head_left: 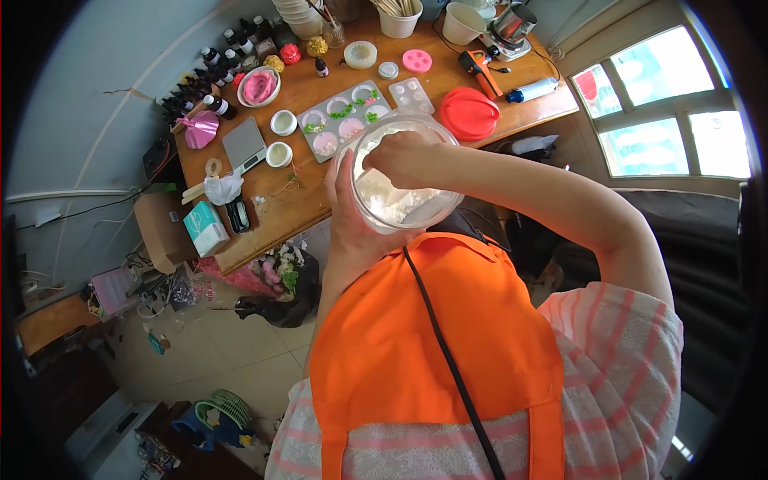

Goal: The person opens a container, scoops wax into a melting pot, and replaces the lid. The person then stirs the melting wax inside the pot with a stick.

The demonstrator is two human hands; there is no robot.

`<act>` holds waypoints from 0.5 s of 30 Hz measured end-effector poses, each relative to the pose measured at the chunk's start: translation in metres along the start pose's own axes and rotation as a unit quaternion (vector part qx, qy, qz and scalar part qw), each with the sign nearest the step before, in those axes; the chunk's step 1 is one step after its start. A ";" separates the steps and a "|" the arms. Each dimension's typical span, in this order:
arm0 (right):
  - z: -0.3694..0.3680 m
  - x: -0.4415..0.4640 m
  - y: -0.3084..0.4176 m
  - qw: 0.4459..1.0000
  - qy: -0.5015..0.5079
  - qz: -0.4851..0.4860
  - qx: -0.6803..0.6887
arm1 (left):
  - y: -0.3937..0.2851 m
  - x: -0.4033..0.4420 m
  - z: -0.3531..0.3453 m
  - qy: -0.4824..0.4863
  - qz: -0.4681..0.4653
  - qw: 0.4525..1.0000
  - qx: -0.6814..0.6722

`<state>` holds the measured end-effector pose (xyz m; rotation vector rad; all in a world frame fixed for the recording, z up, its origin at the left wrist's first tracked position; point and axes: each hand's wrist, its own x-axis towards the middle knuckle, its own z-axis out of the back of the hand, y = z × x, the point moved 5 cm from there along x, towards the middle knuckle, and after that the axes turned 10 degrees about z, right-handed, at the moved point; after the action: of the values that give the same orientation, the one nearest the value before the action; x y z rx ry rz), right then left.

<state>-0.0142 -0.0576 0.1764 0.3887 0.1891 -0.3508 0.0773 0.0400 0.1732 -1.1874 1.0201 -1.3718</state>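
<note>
A clear round tub (446,214) is tilted towards me at the table's front edge, with white flakes or pellets (394,206) inside. My left hand (349,210) is wrapped round the tub's left side and underside. Down in the tub's mouth is my right hand (404,158), its fingers curled among the white pieces; what they grip is hidden. Just behind the tub lies a grey mould tray (318,128) with round cavities, some holding green and pink bits. A red lid (470,114) rests to the right.
On the wooden table (296,204) are a kitchen scale (243,144), two small white cups (279,154), a bowl with pink material (260,86) and several dark bottles (232,62). An orange-black infrared thermometer (480,74) and a metal pitcher (513,26) stand at the right.
</note>
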 end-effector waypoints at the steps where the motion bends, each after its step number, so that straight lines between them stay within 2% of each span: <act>1: 0.004 -0.003 -0.003 0.999 -0.005 -0.041 0.009 | 0.001 0.000 0.000 -0.002 -0.001 1.000 0.001; 2: 0.007 -0.006 -0.005 0.996 -0.009 -0.082 0.018 | 0.003 0.000 0.000 -0.002 -0.013 1.000 0.010; 3: 0.017 -0.008 0.003 0.997 -0.009 -0.081 0.018 | 0.003 -0.001 0.000 -0.001 -0.025 0.999 0.020; 8: 0.036 -0.007 0.018 0.972 0.164 -0.152 -0.071 | -0.002 -0.001 0.001 -0.013 -0.038 0.998 0.044; 10: 0.027 -0.005 0.012 0.970 0.162 -0.160 -0.084 | 0.003 -0.002 -0.002 -0.017 -0.040 0.998 0.050; 12: 0.023 0.000 0.006 0.968 0.160 -0.166 -0.097 | 0.006 -0.002 -0.005 -0.015 -0.046 0.999 -0.016; 14: 0.022 0.003 -0.002 0.967 0.154 -0.202 -0.013 | 0.004 -0.003 -0.002 -0.018 -0.040 0.999 0.001; 15: 0.015 0.005 -0.003 0.967 0.155 -0.203 -0.015 | 0.003 -0.003 -0.002 -0.020 -0.034 0.999 0.018</act>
<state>-0.0093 -0.0676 0.1873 0.3727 0.5838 -0.6900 0.0755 0.0428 0.1698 -1.2281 0.9303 -1.4085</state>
